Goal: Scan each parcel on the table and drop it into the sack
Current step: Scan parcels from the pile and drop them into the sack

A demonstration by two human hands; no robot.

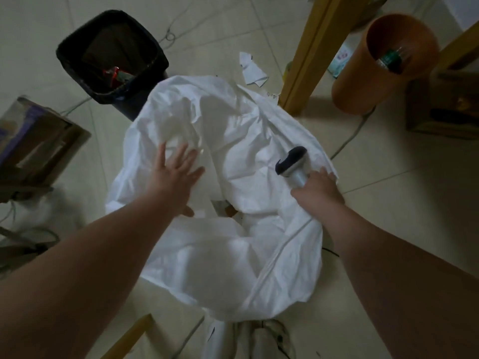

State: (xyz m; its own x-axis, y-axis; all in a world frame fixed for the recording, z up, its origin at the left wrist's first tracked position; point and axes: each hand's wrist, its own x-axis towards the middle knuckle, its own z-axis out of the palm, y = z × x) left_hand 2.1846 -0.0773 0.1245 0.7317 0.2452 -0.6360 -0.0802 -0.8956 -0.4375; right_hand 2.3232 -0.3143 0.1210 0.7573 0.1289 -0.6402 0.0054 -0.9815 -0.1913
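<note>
Fingers (181, 156) of the left hand (173, 177) are straight, spread and released, palm down on the large white crumpled woven-plastic sack (233, 268). Those of the right hand (317, 189) are wrapped round the handle of a white handheld barcode scanner with a dark head (291, 161), held at the sack's right edge. Sack sits slumped and heavily creased on the pale tiled floor (388, 203), its mouth gaping narrowly at centre; brownish contents show there, unidentifiable. A black square waste bin (111, 55) stands just beyond it.
</note>
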